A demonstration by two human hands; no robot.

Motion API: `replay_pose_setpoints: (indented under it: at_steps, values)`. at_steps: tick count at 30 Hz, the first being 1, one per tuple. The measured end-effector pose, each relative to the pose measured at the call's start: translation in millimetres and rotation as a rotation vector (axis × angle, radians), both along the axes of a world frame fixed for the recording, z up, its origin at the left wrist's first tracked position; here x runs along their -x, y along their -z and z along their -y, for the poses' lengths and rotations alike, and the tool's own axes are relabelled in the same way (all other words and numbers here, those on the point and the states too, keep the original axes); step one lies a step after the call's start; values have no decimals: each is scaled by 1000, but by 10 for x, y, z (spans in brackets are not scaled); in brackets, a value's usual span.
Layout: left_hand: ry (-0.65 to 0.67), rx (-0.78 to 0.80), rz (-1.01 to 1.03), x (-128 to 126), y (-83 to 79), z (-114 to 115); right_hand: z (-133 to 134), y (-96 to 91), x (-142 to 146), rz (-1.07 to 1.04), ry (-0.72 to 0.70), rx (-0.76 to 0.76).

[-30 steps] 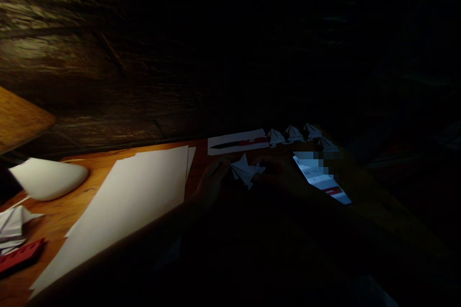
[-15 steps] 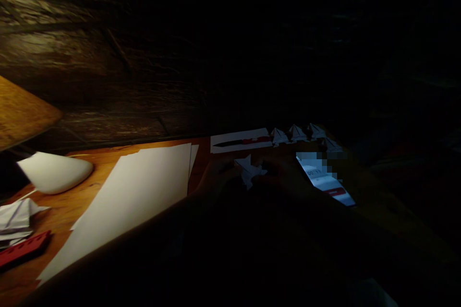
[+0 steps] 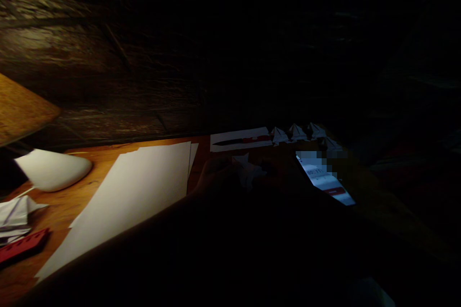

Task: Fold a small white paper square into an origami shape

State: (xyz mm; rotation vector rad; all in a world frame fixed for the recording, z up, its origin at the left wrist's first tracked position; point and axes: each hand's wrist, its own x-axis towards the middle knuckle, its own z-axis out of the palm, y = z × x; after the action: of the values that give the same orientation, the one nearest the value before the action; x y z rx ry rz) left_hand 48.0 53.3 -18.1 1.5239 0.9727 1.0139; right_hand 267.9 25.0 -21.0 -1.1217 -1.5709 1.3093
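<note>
Between my two hands is a small white folded-paper figure (image 3: 248, 171) with several pointed corners, dim in the shadow. My left hand (image 3: 213, 172) pinches its left side, fingers bent toward it. At its right side, my right hand (image 3: 276, 175) is almost lost in the dark, and its fingers cannot be made out. Just behind the paper figure lies a knife with a dark blade and red handle (image 3: 255, 139), on a white paper strip (image 3: 230, 135). Similar folded paper figures (image 3: 297, 133) stand in a row to the right of it.
A stack of white sheets (image 3: 144, 187) lies left of my hands. Further left are a white lamp base (image 3: 54, 170), a folded paper piece (image 3: 16, 213) and a red perforated object (image 3: 23, 248). A lit phone (image 3: 324, 180) rests at right. A rough dark wall (image 3: 90, 72) rises behind the table.
The paper figure has turned slightly between my hands and looks dimmer. My right hand has sunk deeper into shadow. Objects on the table stay in place.
</note>
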Motion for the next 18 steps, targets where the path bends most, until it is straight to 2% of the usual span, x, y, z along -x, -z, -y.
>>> replay_pose_setpoints:
  at_steps: [7,10,14,18]
  values:
    - [22,-16,-4,-76,-27,58,91,-155,-13,16,-183,-7]
    - [86,-62,-74,-84,23,52,97,-176,-38,105,-159,-39]
    - [139,-107,-169,-87,68,45,55,-71,-78,344,-29,-233]
    - [133,-297,-273,-98,52,50,25,17,-110,440,-92,-264]
